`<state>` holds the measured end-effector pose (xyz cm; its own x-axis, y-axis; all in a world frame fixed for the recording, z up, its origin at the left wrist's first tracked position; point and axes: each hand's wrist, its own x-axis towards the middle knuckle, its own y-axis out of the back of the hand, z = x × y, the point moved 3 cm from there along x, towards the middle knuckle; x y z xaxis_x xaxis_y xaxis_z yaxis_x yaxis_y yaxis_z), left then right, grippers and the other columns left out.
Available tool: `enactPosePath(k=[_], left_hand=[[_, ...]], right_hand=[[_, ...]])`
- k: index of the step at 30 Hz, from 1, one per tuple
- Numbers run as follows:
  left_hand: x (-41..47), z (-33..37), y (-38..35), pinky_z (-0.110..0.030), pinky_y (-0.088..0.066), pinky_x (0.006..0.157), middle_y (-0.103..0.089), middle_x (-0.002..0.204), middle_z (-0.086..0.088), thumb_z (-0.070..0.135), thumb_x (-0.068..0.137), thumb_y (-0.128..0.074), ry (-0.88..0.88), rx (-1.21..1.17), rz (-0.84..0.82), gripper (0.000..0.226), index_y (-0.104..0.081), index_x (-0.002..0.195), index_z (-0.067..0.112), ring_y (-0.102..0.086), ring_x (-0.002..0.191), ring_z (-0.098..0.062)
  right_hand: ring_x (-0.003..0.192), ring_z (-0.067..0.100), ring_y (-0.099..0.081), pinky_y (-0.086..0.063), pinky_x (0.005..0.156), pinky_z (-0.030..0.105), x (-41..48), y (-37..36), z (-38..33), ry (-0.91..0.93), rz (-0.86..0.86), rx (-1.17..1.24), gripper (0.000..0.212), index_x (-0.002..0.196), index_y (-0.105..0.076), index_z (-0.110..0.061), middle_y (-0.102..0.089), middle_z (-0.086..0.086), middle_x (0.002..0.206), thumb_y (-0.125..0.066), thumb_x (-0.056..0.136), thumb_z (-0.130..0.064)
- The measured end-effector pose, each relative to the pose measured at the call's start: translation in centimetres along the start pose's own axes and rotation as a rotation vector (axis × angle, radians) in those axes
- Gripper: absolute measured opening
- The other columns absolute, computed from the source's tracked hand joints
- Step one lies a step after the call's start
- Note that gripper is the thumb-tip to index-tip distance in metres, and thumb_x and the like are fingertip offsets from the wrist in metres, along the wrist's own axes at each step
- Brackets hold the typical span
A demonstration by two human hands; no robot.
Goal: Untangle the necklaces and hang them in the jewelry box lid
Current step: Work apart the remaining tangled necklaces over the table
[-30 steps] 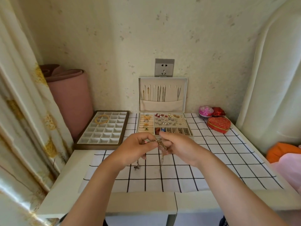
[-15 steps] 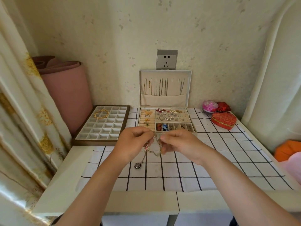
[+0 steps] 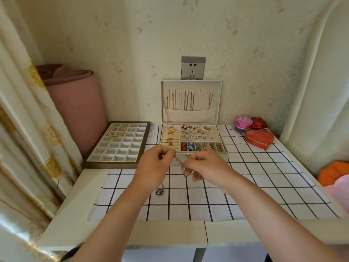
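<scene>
From the head view, both hands are raised over the middle of the table [image 3: 79,214], above its checked cloth [image 3: 264,182]. The left hand [image 3: 154,165] and the right hand [image 3: 205,167] each pinch a thin necklace [image 3: 179,161] between curled fingertips, the chain stretched between them. Its round pendant [image 3: 159,191] hangs below the left wrist; whether it touches the cloth I cannot tell. The jewelry box [image 3: 192,140] stands at the back edge with its lid [image 3: 190,103] upright, and several chains [image 3: 187,103] hang inside the lid. A compartment tray [image 3: 117,144] lies at the back left corner and a heart-shaped box [image 3: 259,138] at the back right.
</scene>
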<state>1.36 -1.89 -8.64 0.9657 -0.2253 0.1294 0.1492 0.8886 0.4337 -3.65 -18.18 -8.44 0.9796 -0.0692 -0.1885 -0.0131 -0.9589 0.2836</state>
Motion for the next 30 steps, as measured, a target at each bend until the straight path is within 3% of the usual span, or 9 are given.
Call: enactPosePath(k=[3, 8, 10, 13, 17, 24, 27, 30], left_hand=[[-0.6, 0.6, 0.2, -0.025, -0.043, 0.057, -0.057, 0.069, 0.015, 0.035, 0.094, -0.060, -0.228, 0.404, 0.105, 0.015, -0.062, 0.080, 0.031, -0.054, 0.065, -0.004], [-0.2, 0.0, 0.0, -0.025, -0.040, 0.057, -0.057, 0.069, 0.014, 0.035, 0.095, -0.058, -0.105, 0.417, 0.024, 0.015, -0.059, 0.080, 0.032, -0.054, 0.064, -0.005], [-0.1, -0.1, -0.1, -0.027, -0.043, 0.062, -0.059, 0.068, 0.012, 0.027, 0.093, -0.055, 0.031, 0.171, -0.016, 0.016, -0.063, 0.079, 0.025, -0.054, 0.064, -0.008], [-0.2, 0.3, -0.5, -0.030, -0.048, 0.075, -0.066, 0.078, -0.001, 0.017, 0.097, -0.047, 0.233, -0.344, -0.082, 0.026, -0.071, 0.099, 0.009, -0.059, 0.075, -0.015], [-0.7, 0.8, -0.8, -0.034, -0.046, 0.081, -0.065, 0.079, -0.007, 0.011, 0.101, -0.042, 0.264, -0.684, -0.208, 0.030, -0.066, 0.115, -0.001, -0.055, 0.074, -0.018], [-0.9, 1.4, -0.4, -0.034, -0.052, 0.076, -0.065, 0.074, -0.010, 0.010, 0.101, -0.037, 0.266, -0.709, -0.216, 0.029, -0.064, 0.097, 0.000, -0.059, 0.061, -0.019], [-0.8, 1.3, -0.1, -0.036, -0.055, 0.078, -0.066, 0.085, -0.018, 0.013, 0.102, -0.041, 0.233, -0.679, -0.234, 0.033, -0.063, 0.108, -0.010, -0.064, 0.064, -0.022], [-0.8, 1.1, 0.1, -0.037, -0.058, 0.086, -0.070, 0.092, -0.023, 0.017, 0.101, -0.050, 0.217, -0.689, -0.248, 0.034, -0.061, 0.112, -0.013, -0.070, 0.075, -0.025]], right_hand=[[0.057, 0.011, -0.059, -0.051, 0.070, 0.031, -0.2, -0.3, 0.2, -0.112, -0.097, -0.045, 0.008, 0.086, -0.071, -0.010, -0.074, 0.005, 0.076, -0.066, 0.089, -0.017], [0.060, 0.016, -0.055, -0.053, 0.070, 0.032, 0.2, 0.6, 0.4, -0.077, 0.054, 0.199, 0.011, 0.087, -0.074, -0.009, -0.072, 0.005, 0.078, -0.067, 0.089, -0.017], [0.068, 0.016, -0.059, -0.055, 0.075, 0.032, 0.2, 0.6, 0.6, -0.048, 0.051, 0.269, 0.013, 0.091, -0.077, -0.010, -0.074, 0.004, 0.084, -0.067, 0.092, -0.018], [0.086, 0.016, -0.069, -0.051, 0.091, 0.036, 0.2, 0.5, 0.6, -0.008, 0.030, 0.299, 0.013, 0.097, -0.076, -0.014, -0.077, 0.001, 0.096, -0.065, 0.094, -0.020], [0.104, 0.021, -0.072, -0.046, 0.103, 0.041, -0.2, 0.2, -0.1, 0.043, -0.042, 0.379, 0.018, 0.104, -0.072, -0.011, -0.076, 0.008, 0.109, -0.056, 0.099, -0.019], [0.103, 0.025, -0.072, -0.041, 0.109, 0.050, -0.5, -0.2, -0.3, 0.049, -0.110, 0.278, 0.018, 0.100, -0.065, -0.009, -0.073, 0.015, 0.109, -0.054, 0.098, -0.023], [0.101, 0.028, -0.073, -0.044, 0.107, 0.052, -0.6, -0.5, -0.2, 0.044, -0.137, 0.231, 0.030, 0.116, -0.065, -0.001, -0.071, 0.017, 0.115, -0.051, 0.100, -0.022], [0.095, 0.032, -0.073, -0.049, 0.101, 0.048, -0.7, -0.6, -0.2, 0.059, -0.153, 0.201, 0.027, 0.114, -0.066, -0.002, -0.071, 0.017, 0.112, -0.050, 0.101, -0.020]])
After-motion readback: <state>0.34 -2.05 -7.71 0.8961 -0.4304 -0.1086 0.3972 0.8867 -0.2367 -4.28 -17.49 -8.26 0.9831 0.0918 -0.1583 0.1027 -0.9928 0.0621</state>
